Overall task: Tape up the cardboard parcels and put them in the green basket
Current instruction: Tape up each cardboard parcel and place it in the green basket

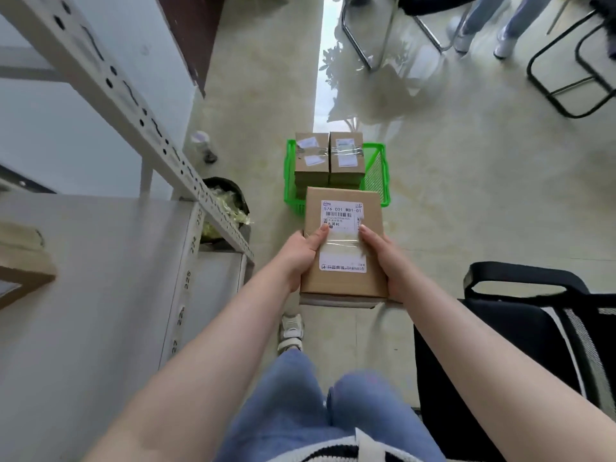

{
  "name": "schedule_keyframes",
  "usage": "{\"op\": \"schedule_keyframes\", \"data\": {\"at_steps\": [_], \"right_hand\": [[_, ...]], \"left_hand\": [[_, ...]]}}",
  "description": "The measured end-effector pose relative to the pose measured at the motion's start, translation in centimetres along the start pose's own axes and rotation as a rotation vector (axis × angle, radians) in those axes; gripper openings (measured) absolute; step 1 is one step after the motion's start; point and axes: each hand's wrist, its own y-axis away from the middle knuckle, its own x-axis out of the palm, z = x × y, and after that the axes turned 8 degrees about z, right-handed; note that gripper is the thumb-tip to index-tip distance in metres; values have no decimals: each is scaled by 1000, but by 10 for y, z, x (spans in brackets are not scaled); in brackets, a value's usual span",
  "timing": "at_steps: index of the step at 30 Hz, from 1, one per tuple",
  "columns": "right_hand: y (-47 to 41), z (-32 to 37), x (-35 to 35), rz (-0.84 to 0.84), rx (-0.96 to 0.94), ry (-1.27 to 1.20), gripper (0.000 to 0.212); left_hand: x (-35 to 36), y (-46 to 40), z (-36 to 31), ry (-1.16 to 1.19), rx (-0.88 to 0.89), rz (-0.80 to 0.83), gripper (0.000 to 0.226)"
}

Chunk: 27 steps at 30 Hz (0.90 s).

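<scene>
Both hands are on it now: a brown cardboard parcel [343, 241] with a white shipping label and a band of clear tape across its top, carried out in front above the floor. The left hand [301, 251] clasps the left edge, thumb laid over the top onto the tape; the right hand [383, 261] mirrors it on the right edge, thumb on top, the other fingers hidden beneath. So neither hand is spread wide, each is wrapped round the box's side.

Straight ahead on the pale tiled floor sits the green plastic basket [376, 175], and two taped brown cardboard boxes [328, 158] already stand side by side at its far end, apparently on more boxes below. The carried parcel hangs just short of the basket's near rim.

For a tidy drop, it looks best to keep the parcel level, carry it forward over the near rim, and lower it into the free near part, snug against the two boxes, releasing only once it rests flat.
</scene>
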Motion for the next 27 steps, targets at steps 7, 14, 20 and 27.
{"op": "schedule_keyframes", "data": {"at_steps": [7,14,20,27], "right_hand": [[-59,60,-13,-35,50,-55,44],[-135,111,-49,-33,85,-79,42],[-217,160,-106,-88,150,-38,45],[-308,202,-193,-175,196,29,44]], "left_hand": [[9,-81,-62,-56,-72,57,47],[35,-173,-101,-59,-118,32,52],[77,-267,-134,-85,-177,-59,76],[138,-388,-146,-246,-180,-108,78]]}}
